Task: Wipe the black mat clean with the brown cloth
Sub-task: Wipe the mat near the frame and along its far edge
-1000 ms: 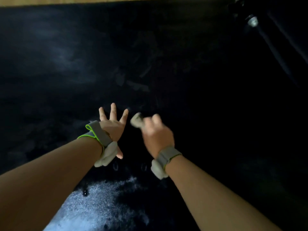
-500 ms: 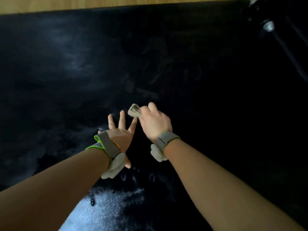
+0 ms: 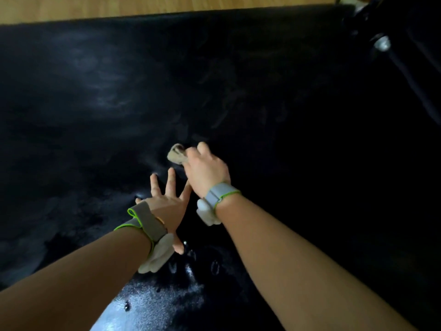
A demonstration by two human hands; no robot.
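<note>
Down on the black mat [image 3: 274, 96], which fills nearly the whole view, both of the person's bare forearms reach forward from the near edge. The right hand [image 3: 206, 167] is closed around the brown cloth [image 3: 176, 154], fingers curled over it so that only a crumpled end of the fabric sticks out toward the left past the knuckles. Cloth and hand sit roughly at the middle of the mat; whether the cloth presses on the surface or hangs just above it cannot be told. The left hand [image 3: 167, 206] lies just beside and nearer than the right, palm down, fingers [image 3: 170, 177] straight and spread wide, holding nothing, its forefinger close against the right wrist. Each wrist wears a grey band with a green edge and a pale pad: the left wristband [image 3: 149, 220] and the right wristband [image 3: 218, 194]. Faint grey smears streak the mat toward its far left and beyond the cloth, and a pale speckled patch [image 3: 152, 309] glints at the near edge between the arms. A strip of wooden floor [image 3: 143, 5] runs along the mat's far edge. A small metal knob [image 3: 382, 43] on dark gear shows by the far right corner.
</note>
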